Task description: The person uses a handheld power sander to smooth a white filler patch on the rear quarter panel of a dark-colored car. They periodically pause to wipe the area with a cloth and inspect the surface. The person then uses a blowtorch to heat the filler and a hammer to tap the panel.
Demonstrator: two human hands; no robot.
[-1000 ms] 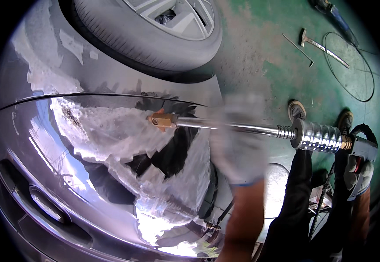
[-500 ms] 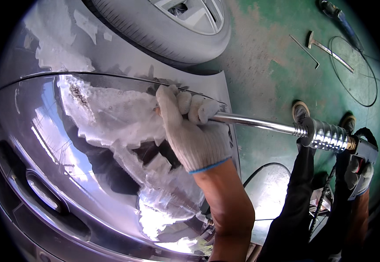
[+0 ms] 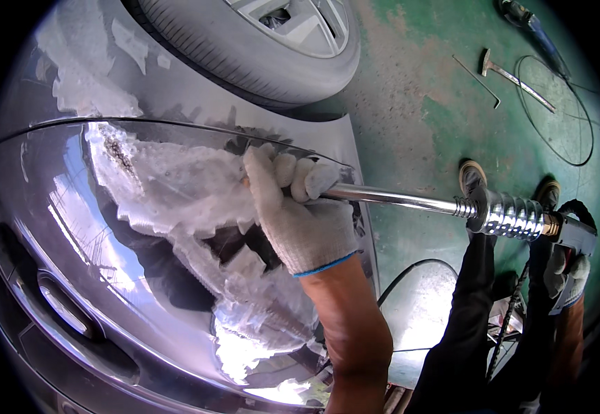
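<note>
At left, a ragged bare patch (image 3: 176, 186) on the car panel (image 3: 41, 179) is already stripped, some dark paint left; how much work remains, I cannot tell. Beside it, the gloved left hand (image 3: 303, 217) clamps the slide hammer's (image 3: 403, 198) front end, hiding its tip; rightward, the gloved right hand (image 3: 567, 274) grasps its pistol grip (image 3: 576, 238).

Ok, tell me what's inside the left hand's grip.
The left hand grips a shiny rod, visible emerging rightward to a ribbed metal cylinder. The rod's other end is covered by that hand.
</note>
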